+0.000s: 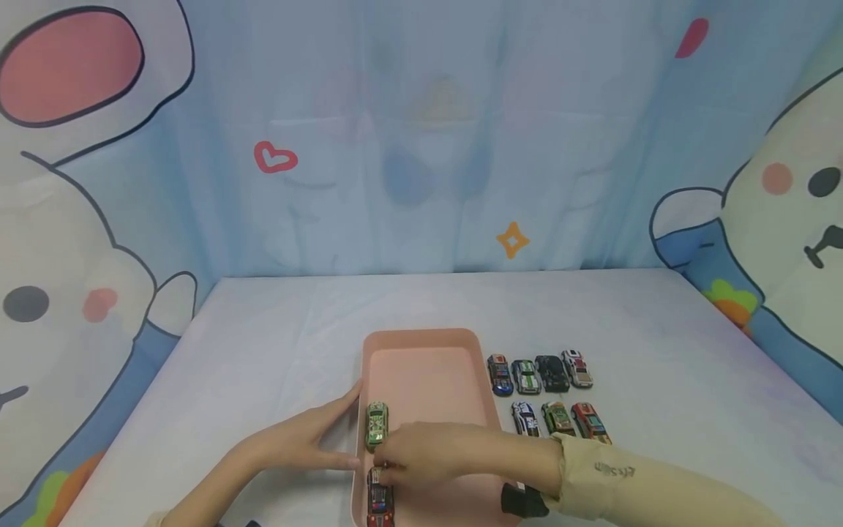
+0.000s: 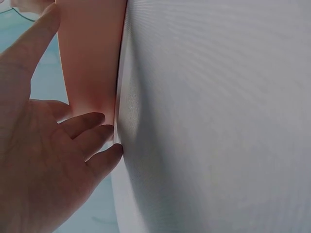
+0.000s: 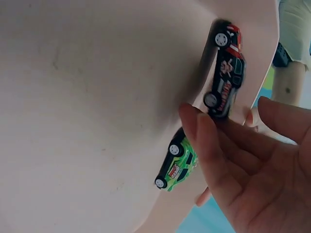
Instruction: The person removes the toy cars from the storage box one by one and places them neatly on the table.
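A pink tray [image 1: 421, 338] lies on the white table. Along its left side, a green toy car [image 1: 377, 424] and a black-and-red toy car [image 1: 380, 501] stand in line inside it. My right hand [image 1: 428, 454] reaches over the tray to these cars. In the right wrist view, its fingertips are at the near end of the black-and-red car [image 3: 227, 73] and beside the green car [image 3: 180, 162], with the thumb held apart. My left hand [image 1: 296, 439] spreads along the tray's left outer side, thumb and fingertips at the wall [image 2: 92, 58].
Right of the tray, a back row holds a blue car [image 1: 500, 375], a green-and-white car [image 1: 527, 376], a black car [image 1: 552, 373] and a white-and-red car [image 1: 577, 368]. Nearer are a white-and-blue car [image 1: 525, 419], a green-and-orange car [image 1: 557, 418] and a red car [image 1: 590, 422], beside the right sleeve.
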A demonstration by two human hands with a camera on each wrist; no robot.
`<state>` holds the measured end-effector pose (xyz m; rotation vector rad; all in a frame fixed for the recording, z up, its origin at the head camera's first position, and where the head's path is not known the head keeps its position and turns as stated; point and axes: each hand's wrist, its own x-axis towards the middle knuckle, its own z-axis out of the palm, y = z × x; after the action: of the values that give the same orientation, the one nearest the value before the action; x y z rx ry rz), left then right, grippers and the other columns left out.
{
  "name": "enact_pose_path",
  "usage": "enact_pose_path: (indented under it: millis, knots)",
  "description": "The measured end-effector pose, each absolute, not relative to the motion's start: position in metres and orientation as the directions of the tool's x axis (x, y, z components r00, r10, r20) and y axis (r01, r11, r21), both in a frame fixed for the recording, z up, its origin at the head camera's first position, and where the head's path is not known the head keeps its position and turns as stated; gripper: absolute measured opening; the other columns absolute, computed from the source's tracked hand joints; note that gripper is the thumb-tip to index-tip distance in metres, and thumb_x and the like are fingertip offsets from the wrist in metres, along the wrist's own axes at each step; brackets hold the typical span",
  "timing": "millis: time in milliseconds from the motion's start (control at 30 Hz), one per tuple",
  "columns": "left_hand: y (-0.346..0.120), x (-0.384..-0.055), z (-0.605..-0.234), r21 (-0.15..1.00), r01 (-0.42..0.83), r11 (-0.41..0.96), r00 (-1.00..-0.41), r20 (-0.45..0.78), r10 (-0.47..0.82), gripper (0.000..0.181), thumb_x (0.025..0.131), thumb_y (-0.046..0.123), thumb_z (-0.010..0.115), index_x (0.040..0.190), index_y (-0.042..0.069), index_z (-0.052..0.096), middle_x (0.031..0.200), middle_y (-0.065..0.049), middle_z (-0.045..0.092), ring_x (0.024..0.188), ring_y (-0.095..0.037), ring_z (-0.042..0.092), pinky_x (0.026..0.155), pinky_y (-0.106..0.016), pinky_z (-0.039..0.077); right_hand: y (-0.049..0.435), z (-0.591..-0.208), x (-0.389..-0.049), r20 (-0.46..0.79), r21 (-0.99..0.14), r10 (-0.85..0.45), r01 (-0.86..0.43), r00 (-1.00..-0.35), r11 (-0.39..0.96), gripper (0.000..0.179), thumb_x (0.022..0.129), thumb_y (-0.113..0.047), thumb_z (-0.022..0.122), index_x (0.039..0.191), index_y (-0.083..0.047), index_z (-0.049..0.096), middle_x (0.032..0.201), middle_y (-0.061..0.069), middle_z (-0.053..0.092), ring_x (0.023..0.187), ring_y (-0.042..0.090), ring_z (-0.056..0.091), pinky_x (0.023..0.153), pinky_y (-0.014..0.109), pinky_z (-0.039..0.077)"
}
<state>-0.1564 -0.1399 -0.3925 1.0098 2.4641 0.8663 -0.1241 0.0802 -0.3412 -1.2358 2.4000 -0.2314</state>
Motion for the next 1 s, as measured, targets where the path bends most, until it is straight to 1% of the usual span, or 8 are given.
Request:
enact_pose_path:
  millis: [133, 233, 467, 633, 733, 833, 933, 1000]
  knots:
    - [-0.141, -0.155, -0.393, 0.651, 0.511, 0.562, -0.699, -0.066, 0.712, 0.100, 0.074, 0.056, 0.061, 0.144, 0.019, 0.000, 0.147, -0.001, 0.008, 0.132, -0.020, 0.016, 0.107, -0.042, 0.021, 0.079, -0.339, -0.121, -0.210, -0.378, -0.825, -0.734, -0.526, 0.564, 0.016, 0.084, -0.030, 0.060, 0.094, -0.018, 0.058, 0.067, -0.016, 0.052, 0.059, -0.004, 0.047, 0.053, 0.010, 0.041]
    - [-0.142, -0.155, -0.393, 0.651, 0.520, 0.553, -0.697, -0.052, 0.715, 0.099, 0.075, 0.055, 0.061, 0.144, 0.018, 0.001, 0.148, -0.002, 0.009, 0.132, -0.020, 0.017, 0.106, -0.043, 0.021, 0.077, -0.338, -0.117, -0.155, -0.398, -0.847, -0.752, -0.509, 0.525, 0.014, 0.081, -0.028, 0.063, 0.090, -0.021, 0.055, 0.061, -0.017, 0.047, 0.054, -0.005, 0.043, 0.048, 0.008, 0.038]
    - [-0.142, -0.154, -0.392, 0.650, 0.532, 0.543, -0.685, -0.047, 0.727, 0.097, 0.076, 0.054, 0.059, 0.144, 0.017, 0.001, 0.148, -0.004, 0.010, 0.132, -0.022, 0.018, 0.106, -0.044, 0.021, 0.076, -0.336, -0.109, -0.080, -0.482, -0.897, -0.771, -0.434, 0.416, 0.013, 0.080, -0.020, 0.066, 0.089, -0.022, 0.058, 0.068, -0.021, 0.053, 0.060, -0.014, 0.046, 0.055, 0.002, 0.040]
    - [-0.140, -0.154, -0.392, 0.654, 0.522, 0.548, -0.692, -0.051, 0.720, 0.098, 0.075, 0.054, 0.060, 0.144, 0.016, 0.001, 0.148, -0.005, 0.011, 0.132, -0.022, 0.018, 0.106, -0.045, 0.022, 0.089, -0.325, -0.109, 0.010, -0.563, -0.898, -0.745, -0.439, 0.358, 0.012, 0.082, -0.019, 0.064, 0.093, -0.020, 0.058, 0.076, -0.018, 0.058, 0.066, -0.014, 0.050, 0.060, 0.003, 0.043]
    - [-0.140, -0.155, -0.392, 0.658, 0.506, 0.557, -0.698, -0.067, 0.713, 0.099, 0.075, 0.054, 0.061, 0.144, 0.018, 0.000, 0.148, -0.003, 0.010, 0.132, -0.022, 0.018, 0.106, -0.045, 0.022, 0.107, -0.311, -0.114, 0.057, -0.663, -0.873, -0.672, -0.485, 0.330, 0.010, 0.085, -0.019, 0.061, 0.094, -0.018, 0.058, 0.083, -0.012, 0.061, 0.072, -0.007, 0.055, 0.063, 0.010, 0.048]
    - [-0.139, -0.156, -0.392, 0.657, 0.503, 0.562, -0.696, -0.078, 0.714, 0.100, 0.074, 0.055, 0.061, 0.144, 0.019, -0.001, 0.148, 0.000, 0.007, 0.132, -0.020, 0.016, 0.107, -0.044, 0.021, 0.133, -0.300, -0.121, 0.056, -0.745, -0.803, -0.561, -0.593, 0.362, 0.010, 0.086, -0.024, 0.058, 0.096, -0.020, 0.057, 0.088, -0.009, 0.062, 0.081, 0.001, 0.059, 0.069, 0.019, 0.052]
    - [-0.140, -0.156, -0.392, 0.649, 0.514, 0.561, -0.690, -0.075, 0.720, 0.101, 0.074, 0.056, 0.061, 0.144, 0.019, -0.001, 0.148, 0.001, 0.006, 0.133, -0.018, 0.014, 0.107, -0.042, 0.020, 0.164, -0.294, -0.127, 0.016, -0.813, -0.712, -0.424, -0.702, 0.399, 0.013, 0.088, -0.026, 0.056, 0.100, -0.020, 0.055, 0.094, -0.004, 0.061, 0.087, 0.010, 0.059, 0.074, 0.027, 0.052]
    - [-0.140, -0.156, -0.392, 0.649, 0.517, 0.559, -0.688, -0.073, 0.722, 0.101, 0.074, 0.055, 0.061, 0.144, 0.018, -0.001, 0.148, 0.001, 0.006, 0.133, -0.017, 0.014, 0.107, -0.042, 0.020, 0.184, -0.293, -0.130, 0.010, -0.838, -0.667, -0.370, -0.745, 0.401, 0.016, 0.089, -0.024, 0.055, 0.102, -0.016, 0.054, 0.095, 0.001, 0.061, 0.086, 0.015, 0.058, 0.073, 0.031, 0.052]
